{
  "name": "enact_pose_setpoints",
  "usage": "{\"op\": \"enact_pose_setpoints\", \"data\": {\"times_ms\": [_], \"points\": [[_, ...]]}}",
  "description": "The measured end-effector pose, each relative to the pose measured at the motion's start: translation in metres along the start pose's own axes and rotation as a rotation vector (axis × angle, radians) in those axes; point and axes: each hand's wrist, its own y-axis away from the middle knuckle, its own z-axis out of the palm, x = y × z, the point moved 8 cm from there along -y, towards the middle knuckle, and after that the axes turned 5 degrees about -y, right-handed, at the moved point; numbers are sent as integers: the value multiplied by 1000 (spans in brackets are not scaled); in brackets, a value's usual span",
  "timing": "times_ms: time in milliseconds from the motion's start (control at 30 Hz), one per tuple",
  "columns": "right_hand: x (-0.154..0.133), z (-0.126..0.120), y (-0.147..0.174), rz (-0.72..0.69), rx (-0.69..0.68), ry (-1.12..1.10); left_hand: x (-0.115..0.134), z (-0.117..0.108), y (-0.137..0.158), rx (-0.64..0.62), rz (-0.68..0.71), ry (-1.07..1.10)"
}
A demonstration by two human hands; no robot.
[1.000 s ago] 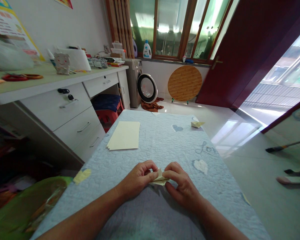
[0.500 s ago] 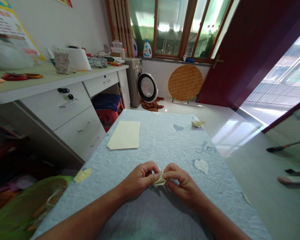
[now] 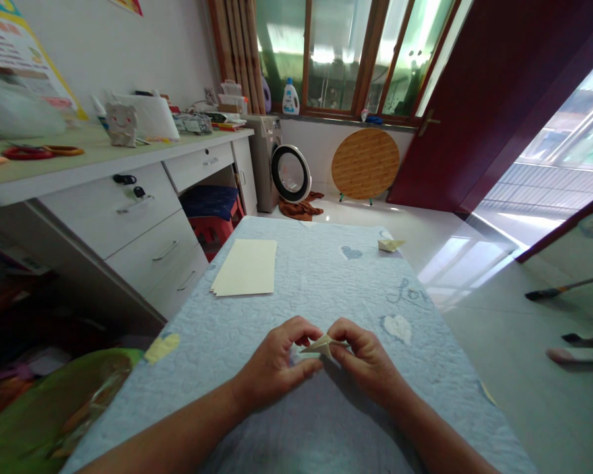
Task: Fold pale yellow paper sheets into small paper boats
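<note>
Low over the front part of the cloth, a small pale-yellow folded paper [image 3: 320, 345] points its tip to the left. My right hand [image 3: 368, 359] pinches it at its right side between thumb and fingers. Around its left end curves my left hand [image 3: 281, 359], the thumb held below and away from the paper, the index fingertip at or touching its upper edge. Farther up on the left lies a stack of pale-yellow paper sheets [image 3: 247, 266]. A folded paper boat [image 3: 390, 245] sits near the far right corner of the table.
A light blue quilted cloth [image 3: 316, 263] covers the table. On the left stands a white desk [image 3: 143, 224] with scissors [image 3: 29, 152] on top. A blue-topped stool [image 3: 210, 201] is tucked under it. Beyond are a washing machine [image 3: 264, 164] with its door swung out and a round wooden tabletop [image 3: 366, 163].
My left thumb has come off the folded paper and dropped below it. The paper has turned and now shows a point to the left, with my right hand keeping its pinch.
</note>
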Motion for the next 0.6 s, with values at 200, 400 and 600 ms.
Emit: {"op": "enact_pose_setpoints", "data": {"times_ms": [200,400,600], "points": [[3,1,4,24,56,-67,3,1,3,48,39,-79],[-2,4,4,20,-21,40,5,1,5,46,-15,-17],[1,11,6,40,-61,64,-14,3,3,30,-196,181]]}}
